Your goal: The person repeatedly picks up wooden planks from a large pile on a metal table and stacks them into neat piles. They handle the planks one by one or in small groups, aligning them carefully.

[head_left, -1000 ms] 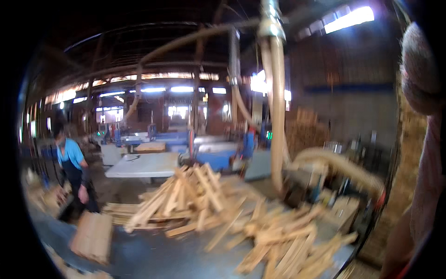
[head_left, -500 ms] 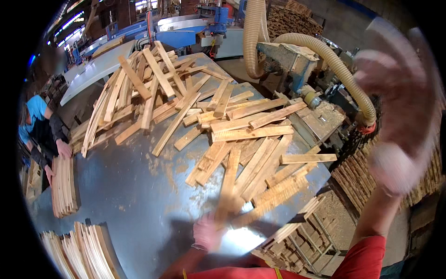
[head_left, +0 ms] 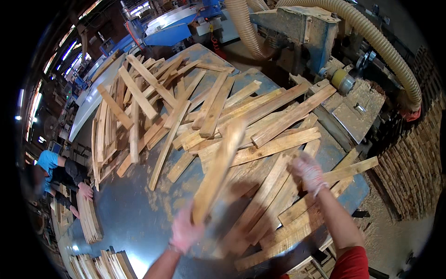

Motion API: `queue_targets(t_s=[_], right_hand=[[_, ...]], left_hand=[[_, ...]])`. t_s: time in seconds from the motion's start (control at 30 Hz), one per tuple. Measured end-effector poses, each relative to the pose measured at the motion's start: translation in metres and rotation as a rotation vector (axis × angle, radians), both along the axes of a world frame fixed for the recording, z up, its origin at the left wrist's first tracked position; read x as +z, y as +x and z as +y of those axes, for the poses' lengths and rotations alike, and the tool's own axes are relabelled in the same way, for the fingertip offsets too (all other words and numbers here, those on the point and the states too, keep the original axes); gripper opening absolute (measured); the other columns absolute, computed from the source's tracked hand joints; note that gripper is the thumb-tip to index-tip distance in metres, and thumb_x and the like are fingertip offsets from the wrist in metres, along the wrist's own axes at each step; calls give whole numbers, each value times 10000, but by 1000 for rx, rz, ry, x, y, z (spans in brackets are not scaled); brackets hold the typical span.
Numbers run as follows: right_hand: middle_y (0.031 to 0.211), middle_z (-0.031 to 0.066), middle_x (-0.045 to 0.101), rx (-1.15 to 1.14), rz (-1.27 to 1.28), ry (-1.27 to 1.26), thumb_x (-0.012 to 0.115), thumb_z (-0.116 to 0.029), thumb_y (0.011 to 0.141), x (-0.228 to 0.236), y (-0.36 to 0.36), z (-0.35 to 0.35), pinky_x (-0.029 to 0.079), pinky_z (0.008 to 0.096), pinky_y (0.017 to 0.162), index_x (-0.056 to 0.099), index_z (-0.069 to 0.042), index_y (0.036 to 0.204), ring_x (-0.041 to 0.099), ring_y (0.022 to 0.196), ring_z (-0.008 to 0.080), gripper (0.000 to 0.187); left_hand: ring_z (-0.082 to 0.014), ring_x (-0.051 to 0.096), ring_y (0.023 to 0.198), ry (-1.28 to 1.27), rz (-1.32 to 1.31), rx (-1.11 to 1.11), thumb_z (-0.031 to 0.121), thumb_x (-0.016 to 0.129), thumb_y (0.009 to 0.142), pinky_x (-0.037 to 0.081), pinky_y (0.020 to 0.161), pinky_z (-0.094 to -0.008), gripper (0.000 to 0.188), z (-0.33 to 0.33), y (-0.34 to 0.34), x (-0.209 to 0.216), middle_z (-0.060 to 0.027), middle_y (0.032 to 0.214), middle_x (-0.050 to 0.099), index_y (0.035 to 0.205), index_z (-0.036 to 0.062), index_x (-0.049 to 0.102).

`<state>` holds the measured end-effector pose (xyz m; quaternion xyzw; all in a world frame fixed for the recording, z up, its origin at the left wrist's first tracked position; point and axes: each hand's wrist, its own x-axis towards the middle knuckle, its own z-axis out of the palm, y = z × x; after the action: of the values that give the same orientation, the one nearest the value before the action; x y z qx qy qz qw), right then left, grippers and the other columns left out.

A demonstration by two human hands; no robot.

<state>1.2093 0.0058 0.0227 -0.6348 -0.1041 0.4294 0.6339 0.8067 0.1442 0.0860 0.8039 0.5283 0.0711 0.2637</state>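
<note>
My left hand point(head_left: 186, 230), in a pale pinkish glove, is closed on the lower end of a wooden slat point(head_left: 219, 169). That slat is tilted up over the table, its far end blurred. My right hand point(head_left: 309, 174), gloved the same way, reaches over the loose slats at the right of the pile. Its fingers are stretched out at the upper end of a slat point(head_left: 268, 193) that lies slantwise; whether they touch it I cannot tell. Around both hands lies a jumbled heap of slats point(head_left: 285, 145), some crossing over others.
The metal table point(head_left: 134, 218) carries sawdust and neat slat stacks point(head_left: 100, 266) at the near left. Another person point(head_left: 58, 174) handles a stack point(head_left: 89, 221) at the left edge. A machine point(head_left: 320, 35) with a ribbed hose point(head_left: 395, 58) stands at the far right, above stacked wood point(head_left: 411, 162).
My right hand has come down from its raised place at the upper right to the slats. My left hand has lifted a slat off the table. The view has shifted.
</note>
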Motion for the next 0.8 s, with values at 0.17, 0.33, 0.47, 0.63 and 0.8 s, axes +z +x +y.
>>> queue_targets(t_s=[0.17,0.33,0.47,0.63,0.8], right_hand=[[945,-12,558,-215,333,338,704,-168,1027,-41,-15,56,459,285,648,524,-70,1218,515,761,91,281],[859,-21,514,-202,560,475,671,-220,1070,-32,-17,69,471,318,718,524,-178,972,526,798,148,182],[867,-21,473,-302,310,338,688,-273,1063,-23,-31,94,429,311,705,501,-182,1093,454,779,129,210],[1133,59,657,-558,220,140,766,-301,988,-22,-21,153,486,364,927,515,-161,1401,592,1075,187,503],[1679,191,364,-417,336,107,847,-411,882,-50,-24,186,329,410,1234,-11,-17,1707,378,1518,304,1254]], left_hand=[[-311,645,1322,97,-169,-117,133,769,786,522,1086,-390,859,188,186,37,-229,1469,633,1586,38,470],[-308,667,1225,-278,-458,-79,214,774,759,516,1043,-375,933,286,284,31,-210,1359,692,1608,18,440],[-262,573,1352,-340,-128,-67,355,896,835,463,1130,-381,1042,352,278,-19,-160,1546,564,1668,56,345],[-286,670,1199,-657,-266,-161,349,948,768,575,996,-457,1106,330,256,-32,-159,1429,645,1667,111,351],[-250,682,1125,-742,-492,-209,242,927,770,620,898,-382,1055,262,188,-84,-127,1275,702,1653,101,368]])
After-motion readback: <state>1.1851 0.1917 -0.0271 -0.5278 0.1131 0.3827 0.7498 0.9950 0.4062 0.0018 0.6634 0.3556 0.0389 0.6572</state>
